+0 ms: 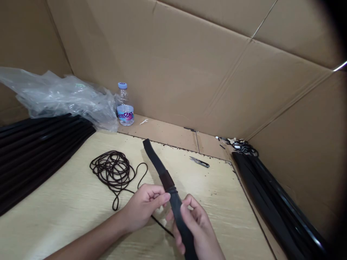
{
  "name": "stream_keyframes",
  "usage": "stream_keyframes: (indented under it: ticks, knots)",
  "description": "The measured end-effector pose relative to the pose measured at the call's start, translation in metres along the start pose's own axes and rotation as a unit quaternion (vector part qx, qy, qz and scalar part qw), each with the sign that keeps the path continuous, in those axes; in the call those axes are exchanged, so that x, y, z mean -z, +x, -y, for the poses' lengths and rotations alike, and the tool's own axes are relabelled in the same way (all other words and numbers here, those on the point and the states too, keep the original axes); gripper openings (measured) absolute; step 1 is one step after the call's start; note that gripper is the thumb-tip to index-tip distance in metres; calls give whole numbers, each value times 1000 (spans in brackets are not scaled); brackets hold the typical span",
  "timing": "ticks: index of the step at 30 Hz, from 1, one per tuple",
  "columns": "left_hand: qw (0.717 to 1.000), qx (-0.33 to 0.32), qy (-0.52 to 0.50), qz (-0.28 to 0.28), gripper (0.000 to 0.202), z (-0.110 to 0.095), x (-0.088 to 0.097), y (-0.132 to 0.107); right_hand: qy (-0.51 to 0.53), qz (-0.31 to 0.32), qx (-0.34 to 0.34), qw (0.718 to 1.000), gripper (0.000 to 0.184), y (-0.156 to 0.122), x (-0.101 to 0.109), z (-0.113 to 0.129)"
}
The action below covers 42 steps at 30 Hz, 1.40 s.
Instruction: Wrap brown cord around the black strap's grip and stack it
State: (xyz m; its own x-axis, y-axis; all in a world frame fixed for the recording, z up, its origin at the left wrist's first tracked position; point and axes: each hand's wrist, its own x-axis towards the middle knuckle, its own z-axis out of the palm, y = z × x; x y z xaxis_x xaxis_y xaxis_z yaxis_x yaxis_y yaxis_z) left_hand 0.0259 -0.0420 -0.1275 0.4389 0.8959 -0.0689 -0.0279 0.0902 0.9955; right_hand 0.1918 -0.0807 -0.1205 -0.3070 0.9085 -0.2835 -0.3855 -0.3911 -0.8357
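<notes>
A long, flat black strip slants up across the middle of the view, with a dark brown band around it. Just below that band, a few turns of thin dark cord circle the strip. My right hand is closed around the strip's lower part, fingers behind and thumb in front. My left hand pinches at the strip's left edge beside the turns, apparently on the cord; its fingertips are partly hidden. A loose coil of dark brown cord lies left on the table, its tail running behind my left hand.
Thread snips lie right of the strip. At the back stand a water bottle and a crumpled clear plastic bag. Dark strips are stacked left, more black strips right, beside scraps. Cardboard walls enclose the table.
</notes>
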Motion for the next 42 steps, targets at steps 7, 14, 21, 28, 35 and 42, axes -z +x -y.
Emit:
stream_keyframes:
  ticks: [7, 14, 21, 28, 35, 42]
  knots:
    - [999, 5, -47, 0, 43, 6, 1, 2, -39, 23, -12, 999, 44, 0, 6, 2]
    - [1000, 2, -22, -14, 38, 4, 1, 0, -82, 3, 16, 997, 39, -3, -2, 1]
    - [999, -1, -46, -16, 39, 8, -2, 3, 8, -29, -19, 999, 43, -1, -2, 5]
    - [1000, 5, -12, -5, 41, 7, 0, 0, -40, -9, -19, 999, 41, -1, 4, -8]
    - [1000, -8, -18, 13, 42, 6, 0, 0, -9, -33, 15, 999, 40, -1, 0, -6]
    - [999, -7, -40, 26, 44, 13, -1, -2, -69, -30, -29, 997, 40, -3, 4, -6]
